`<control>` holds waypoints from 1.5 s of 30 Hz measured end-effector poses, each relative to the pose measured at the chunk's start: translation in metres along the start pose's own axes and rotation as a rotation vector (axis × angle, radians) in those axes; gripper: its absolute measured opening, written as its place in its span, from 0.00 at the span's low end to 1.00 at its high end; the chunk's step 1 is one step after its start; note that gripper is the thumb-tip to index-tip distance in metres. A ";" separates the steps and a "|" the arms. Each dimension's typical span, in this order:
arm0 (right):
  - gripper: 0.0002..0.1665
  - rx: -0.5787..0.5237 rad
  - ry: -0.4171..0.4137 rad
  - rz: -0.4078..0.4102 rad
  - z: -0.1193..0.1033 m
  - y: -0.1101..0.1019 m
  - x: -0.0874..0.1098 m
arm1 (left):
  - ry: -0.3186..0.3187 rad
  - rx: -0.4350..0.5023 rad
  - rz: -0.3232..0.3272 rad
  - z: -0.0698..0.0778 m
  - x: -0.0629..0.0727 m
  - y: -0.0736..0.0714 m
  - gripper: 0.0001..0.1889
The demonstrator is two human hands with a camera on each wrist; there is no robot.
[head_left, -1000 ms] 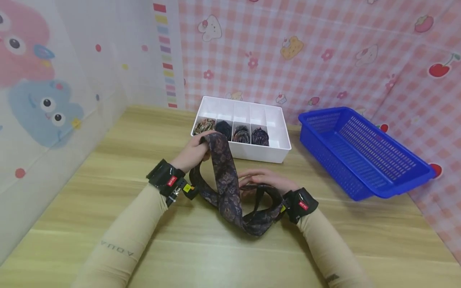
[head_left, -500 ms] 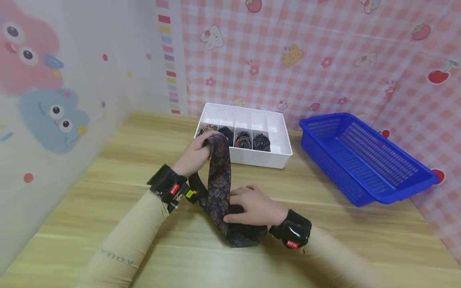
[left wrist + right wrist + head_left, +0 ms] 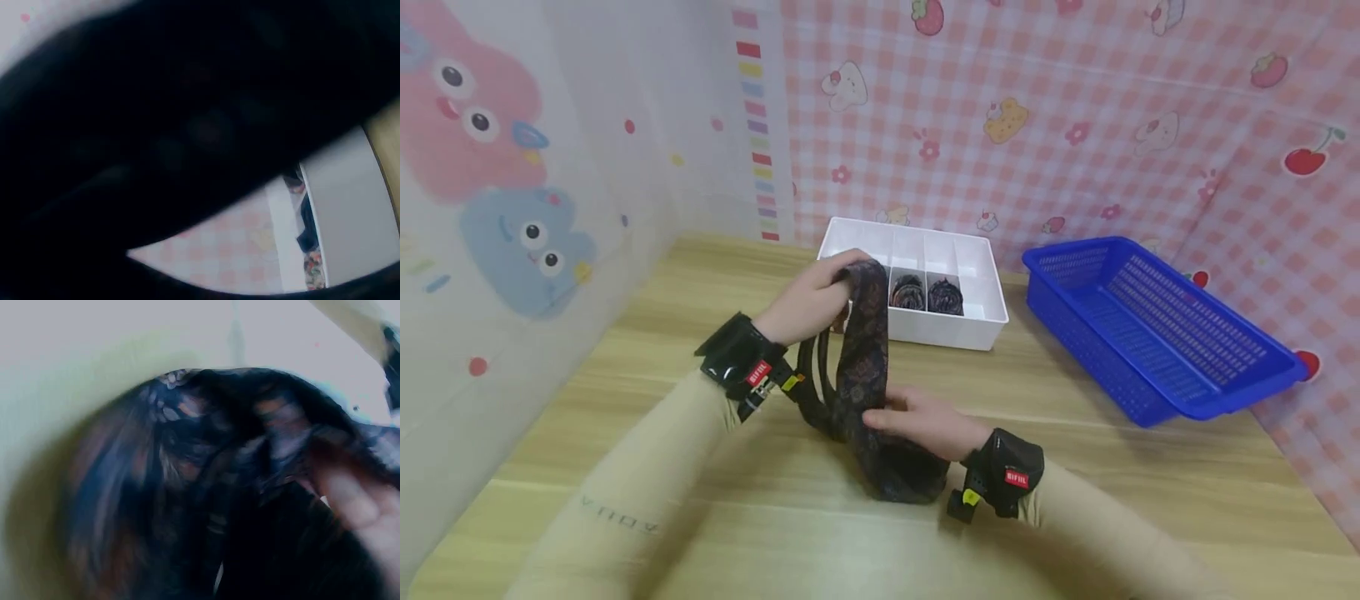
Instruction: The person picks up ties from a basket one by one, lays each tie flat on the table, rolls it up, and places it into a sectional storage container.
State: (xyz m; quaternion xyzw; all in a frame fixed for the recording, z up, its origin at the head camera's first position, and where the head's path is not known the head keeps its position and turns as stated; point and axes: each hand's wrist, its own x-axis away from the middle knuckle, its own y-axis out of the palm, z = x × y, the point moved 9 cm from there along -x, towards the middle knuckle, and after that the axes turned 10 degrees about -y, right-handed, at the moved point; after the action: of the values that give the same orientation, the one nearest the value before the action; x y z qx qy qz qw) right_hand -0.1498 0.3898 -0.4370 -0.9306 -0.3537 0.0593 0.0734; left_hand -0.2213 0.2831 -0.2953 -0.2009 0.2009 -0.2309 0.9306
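A dark necktie [image 3: 863, 358] with a floral pattern hangs in loops between the two hands, above the table. Up near the white box, my left hand [image 3: 808, 302] grips the tie's upper fold. My right hand [image 3: 932, 423] pinches it lower down, the thumb lying on the near face and the other fingers mostly hidden behind the cloth. Blurred dark cloth [image 3: 187, 125] covers most of the left wrist view. In the right wrist view the patterned tie [image 3: 175, 475] bunches beside a blurred fingertip [image 3: 353, 500].
Behind the left hand stands a white divided box [image 3: 940, 329]. Rolled ties [image 3: 945, 297] sit in its front compartments, some hidden by the hand and cloth. A blue perforated basket [image 3: 1090, 333] is to the right, near the checked wall covering [image 3: 1045, 100].
My right hand has come from beside the tie's lower loops to pinch the cloth. The left hand has risen slightly rightward, covering part of the box. The lower loop has drawn in.
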 end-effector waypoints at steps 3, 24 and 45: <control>0.30 -0.123 -0.014 -0.094 0.004 0.016 0.005 | -0.079 0.032 -0.015 -0.012 -0.006 -0.004 0.16; 0.08 0.183 0.127 -0.173 0.012 -0.115 0.122 | -0.295 -0.347 -0.157 -0.101 0.029 -0.065 0.10; 0.18 1.353 0.080 0.405 -0.013 -0.216 0.182 | -0.490 -0.535 -0.626 -0.153 0.102 -0.066 0.03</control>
State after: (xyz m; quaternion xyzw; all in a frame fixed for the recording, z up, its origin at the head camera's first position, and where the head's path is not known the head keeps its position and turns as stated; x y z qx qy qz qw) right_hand -0.1528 0.6691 -0.3959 -0.7297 -0.0563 0.2441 0.6362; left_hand -0.2331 0.1344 -0.4212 -0.5327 -0.0421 -0.3860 0.7519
